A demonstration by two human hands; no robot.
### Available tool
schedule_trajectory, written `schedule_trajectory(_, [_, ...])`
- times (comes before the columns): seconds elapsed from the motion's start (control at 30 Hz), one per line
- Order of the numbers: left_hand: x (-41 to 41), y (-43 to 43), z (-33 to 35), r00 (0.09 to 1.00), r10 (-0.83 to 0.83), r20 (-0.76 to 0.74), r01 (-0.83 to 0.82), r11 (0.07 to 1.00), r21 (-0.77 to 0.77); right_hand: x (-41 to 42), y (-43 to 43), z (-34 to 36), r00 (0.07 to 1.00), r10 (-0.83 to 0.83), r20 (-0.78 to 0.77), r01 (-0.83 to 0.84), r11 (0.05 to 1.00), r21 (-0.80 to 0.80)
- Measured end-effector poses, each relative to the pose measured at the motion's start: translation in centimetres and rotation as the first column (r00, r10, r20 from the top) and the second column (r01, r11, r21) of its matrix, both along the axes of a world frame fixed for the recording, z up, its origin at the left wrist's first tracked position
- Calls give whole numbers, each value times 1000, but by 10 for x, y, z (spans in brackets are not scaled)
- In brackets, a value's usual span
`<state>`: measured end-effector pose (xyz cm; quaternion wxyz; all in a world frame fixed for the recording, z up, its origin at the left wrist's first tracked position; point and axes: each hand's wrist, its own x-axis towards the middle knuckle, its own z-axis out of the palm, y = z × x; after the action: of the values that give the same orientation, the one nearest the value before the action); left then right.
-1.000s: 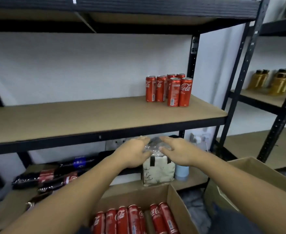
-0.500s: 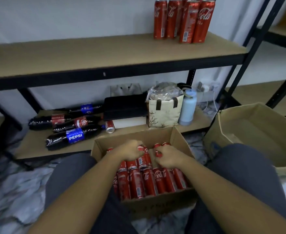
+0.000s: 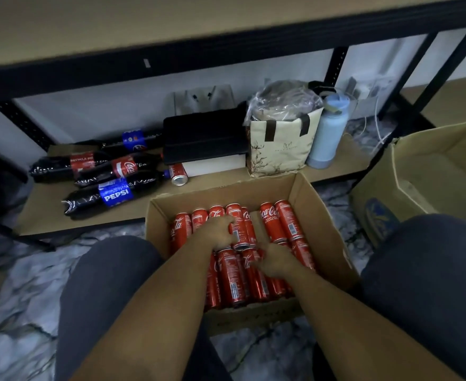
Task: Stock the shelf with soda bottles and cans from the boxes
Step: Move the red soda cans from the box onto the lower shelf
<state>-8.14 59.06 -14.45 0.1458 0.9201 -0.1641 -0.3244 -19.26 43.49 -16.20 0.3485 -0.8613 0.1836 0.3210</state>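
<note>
An open cardboard box (image 3: 319, 207) sits on the floor between my knees. It is packed with several red Coca-Cola cans (image 3: 284, 221) lying in two rows. My left hand (image 3: 216, 233) curls round one can (image 3: 238, 226) of the far row, whose near end is lifted a little above its neighbours. My right hand (image 3: 277, 259) lies over the near row with its fingers curled on a can (image 3: 254, 273). The middle shelf board (image 3: 171, 20) runs across the top of the view.
On the bottom shelf (image 3: 47, 215) lie a Pepsi bottle (image 3: 113, 193), Coca-Cola bottles (image 3: 122, 167) and a loose can (image 3: 178, 174). Beside them are a black case (image 3: 204, 138), a cream bag (image 3: 278, 147) and a blue flask (image 3: 326, 138). A second cardboard box (image 3: 432, 160) stands at the right.
My view has tipped down from the shelf to the box. Both hands dropped from shelf height into the cans; the left now grips a far-row can, the right has shifted nearer.
</note>
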Motion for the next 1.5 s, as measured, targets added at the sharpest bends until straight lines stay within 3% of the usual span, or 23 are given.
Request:
schedule_trajectory(0.27, [49,-33,-57,995,92,44,-92,996,-15,22,0,-62,995,-88,40,85,993,77])
schedule_trajectory(0.47, [58,-52,-88,996,-13,92,-6,979,206,24,0,-85,998,-35,49,34,999,38])
schedule_trajectory(0.67, [60,-63,-96,997,-47,68,28,965,260,22,-4,-94,991,-107,85,99,991,87])
schedule_trajectory(0.87, [56,-59,-87,991,88,96,-92,995,40,14,-10,-88,987,-130,90,112,977,184])
schedule_trajectory(1.07, [42,-39,-57,989,143,48,-128,964,-232,5,-8,-61,981,-150,121,132,981,145])
schedule_trajectory(1.3, [10,-33,-5,986,-8,164,46,972,-232,0,-12,-16,973,-148,179,155,988,-25])
schedule_trajectory(1.5, [-19,-32,18,977,-45,206,93,969,-230,-11,-23,21,918,-193,348,245,963,-114])
